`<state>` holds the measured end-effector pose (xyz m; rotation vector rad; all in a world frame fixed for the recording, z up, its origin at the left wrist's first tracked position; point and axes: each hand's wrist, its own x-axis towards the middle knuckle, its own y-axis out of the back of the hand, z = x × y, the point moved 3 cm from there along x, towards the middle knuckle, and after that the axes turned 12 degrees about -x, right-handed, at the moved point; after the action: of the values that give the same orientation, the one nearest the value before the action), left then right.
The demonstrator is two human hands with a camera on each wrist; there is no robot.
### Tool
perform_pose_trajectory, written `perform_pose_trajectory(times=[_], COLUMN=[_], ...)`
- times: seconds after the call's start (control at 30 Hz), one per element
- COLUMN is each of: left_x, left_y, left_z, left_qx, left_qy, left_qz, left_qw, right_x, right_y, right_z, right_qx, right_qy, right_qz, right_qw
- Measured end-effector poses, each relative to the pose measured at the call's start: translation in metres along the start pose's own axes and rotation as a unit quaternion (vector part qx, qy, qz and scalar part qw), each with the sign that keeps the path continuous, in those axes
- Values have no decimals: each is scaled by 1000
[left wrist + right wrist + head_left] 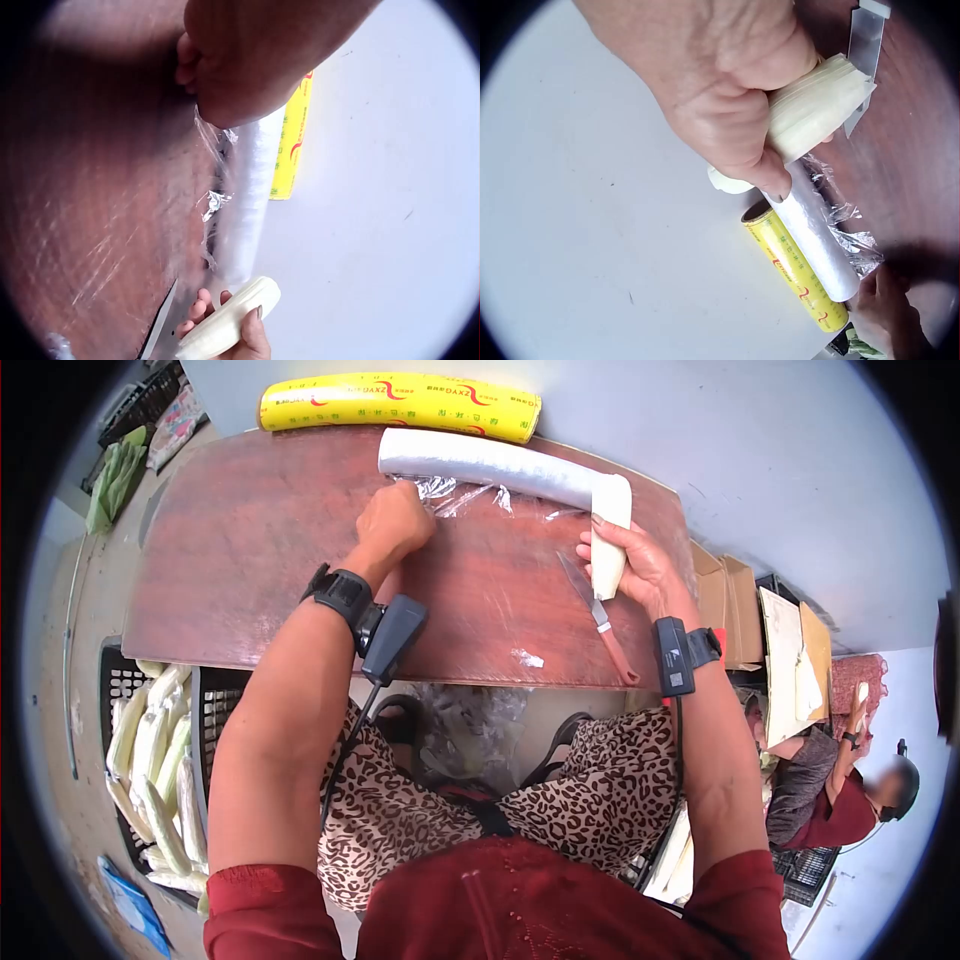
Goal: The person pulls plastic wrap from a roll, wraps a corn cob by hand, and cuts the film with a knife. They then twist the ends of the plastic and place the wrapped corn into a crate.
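A roll of clear plastic film (490, 463) lies across the far part of the brown table (250, 560), its loose edge crumpled toward the person. The left hand (396, 520) pinches that loose film edge (213, 139) near the roll's left end, fingers curled. A pale, husked ear of corn (610, 545) is in the right hand (640, 560), gripped between thumb and fingers beside the roll's right end. The right wrist view shows the corn's cut end (847, 90) near the knife blade (865, 52). The knife (603, 622) rests on the table, below the right hand.
A yellow wrapped roll (400, 405) lies behind the film roll, along the wall. Black crates (215, 705) with pale ears (155, 750) stand at the left. Cardboard boxes (740, 610) are at the right, near another person (840, 800). A film scrap (527, 658) lies near the front edge.
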<state>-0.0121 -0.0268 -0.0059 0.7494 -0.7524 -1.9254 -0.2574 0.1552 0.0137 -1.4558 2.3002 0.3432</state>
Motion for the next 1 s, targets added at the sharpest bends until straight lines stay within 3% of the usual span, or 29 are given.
perform_pose_trajectory(times=[0.37, 1.0], left_x=[2, -1], left_y=[-2, 0], left_z=[-2, 3], left_qx=[-17, -23], left_qy=[-13, -16], left_qz=[-4, -34], left_qw=[1000, 999], right_x=[7, 27], right_y=[-6, -15], right_z=[0, 4], right_qx=[92, 5], right_qy=[-7, 5], right_qz=[-49, -75], right_qw=[995, 997])
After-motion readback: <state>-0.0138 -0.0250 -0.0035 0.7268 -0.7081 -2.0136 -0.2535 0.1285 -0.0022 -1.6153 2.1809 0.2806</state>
